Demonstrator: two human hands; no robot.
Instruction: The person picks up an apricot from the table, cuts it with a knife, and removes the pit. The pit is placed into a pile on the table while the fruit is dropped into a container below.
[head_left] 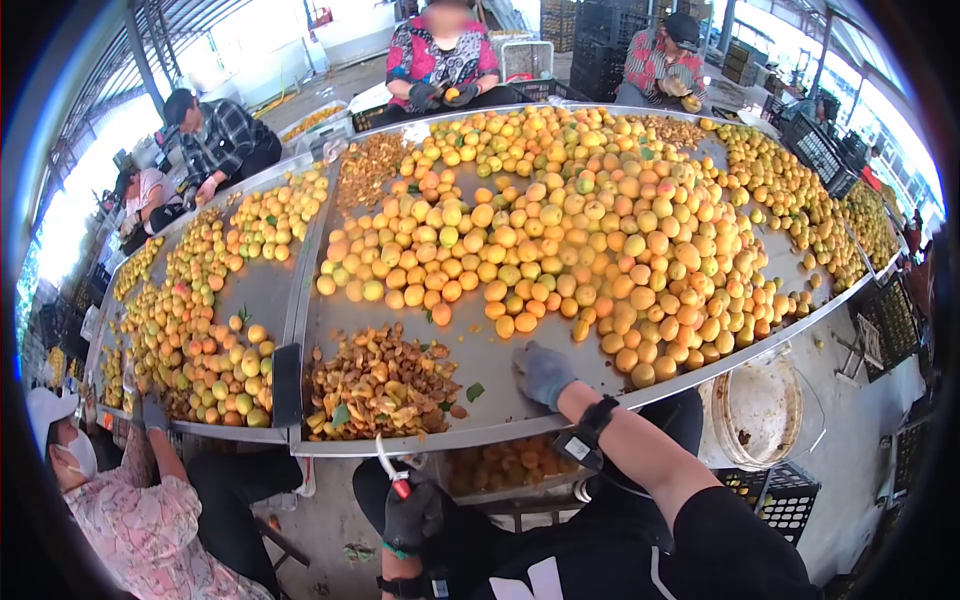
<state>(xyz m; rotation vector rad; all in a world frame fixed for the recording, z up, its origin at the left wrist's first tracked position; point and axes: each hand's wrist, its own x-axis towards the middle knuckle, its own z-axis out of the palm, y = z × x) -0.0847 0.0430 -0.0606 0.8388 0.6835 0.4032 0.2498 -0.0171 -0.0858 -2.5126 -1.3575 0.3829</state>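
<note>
My left hand (412, 518), in a dark glove, is closed around a curved knife (392, 472) with a red and whitish handle; its blade points up toward the table's near edge. My right hand (543, 375), in a grey glove, is over the bare metal tabletop (490, 405) with fingers extended, and no fruit shows in it. Just beyond it spreads a large heap of yellow-orange apricots (640, 240). To its left, a pile of cut, brownish apricot pieces (380, 385) lies against the near rim, with a green leaf (475, 392) beside it.
A metal divider (305, 260) splits the table. A person in a floral top (150, 525) sits at my left; other people (440, 55) sit across. At right stand a dirty white bucket (752, 412) and a black crate (780, 505). A fruit container (505, 465) sits under the table.
</note>
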